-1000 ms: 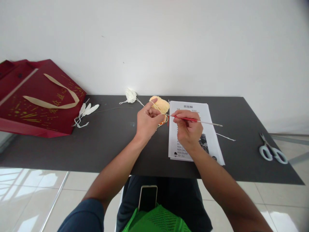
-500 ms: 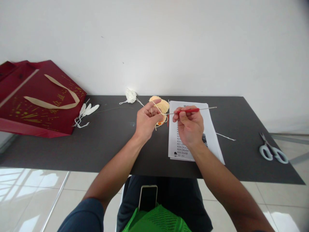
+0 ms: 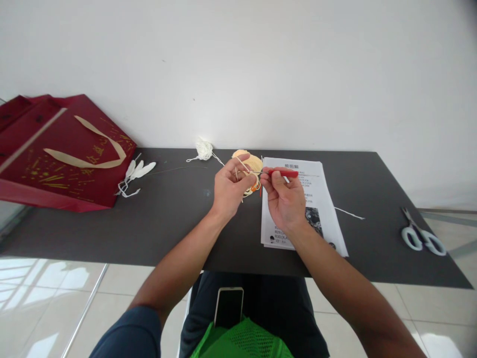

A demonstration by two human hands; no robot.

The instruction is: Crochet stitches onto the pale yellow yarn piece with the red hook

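My left hand is closed on a small pale yellow crochet piece, with yellow yarn looped over its fingers. My right hand pinches a crochet hook by its red grip, its metal tip pointing left into the yarn by my left fingers. Both hands hover above the dark table, at the left edge of a printed pattern sheet.
A red gift bag lies at the far left, with white feather-like pieces beside it. White yarn sits at the table's back edge. Scissors lie at the right. A phone rests on my lap.
My right hand has turned and drawn closer to my left hand, swinging the hook's shaft from pointing far right to lying nearly level. The left hand stayed put.
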